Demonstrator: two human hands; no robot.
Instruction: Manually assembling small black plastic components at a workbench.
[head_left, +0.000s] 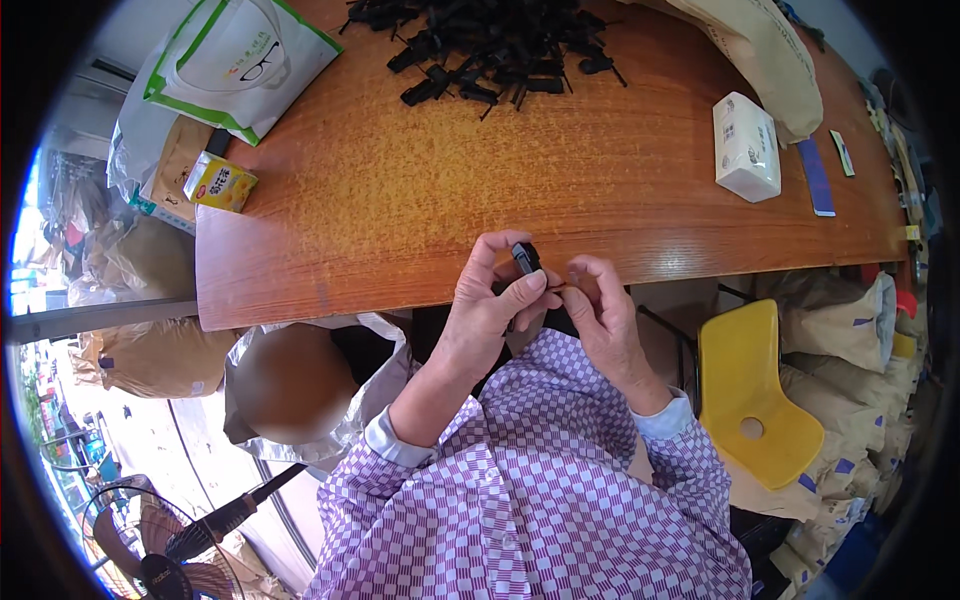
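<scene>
Just in front of the table's near edge, my left hand (486,302) grips a small black plastic part (525,257) between thumb and fingers, its upper end sticking out past the thumb. My right hand (607,318) is close beside it, thumb and fingers pinched together at the part's lower right side. Something thin and brownish shows between the fingertips there, too small to name. At the far side of the table lies a heap of similar black plastic parts (500,45), several with thin stems poking out.
The brown wooden table (370,200) carries a white-green bag (235,75) and yellow drink carton (220,184) at left, a tissue pack (746,148) and large paper sack (770,60) at right. A yellow chair (745,370) stands right, a fan (165,545) lower left.
</scene>
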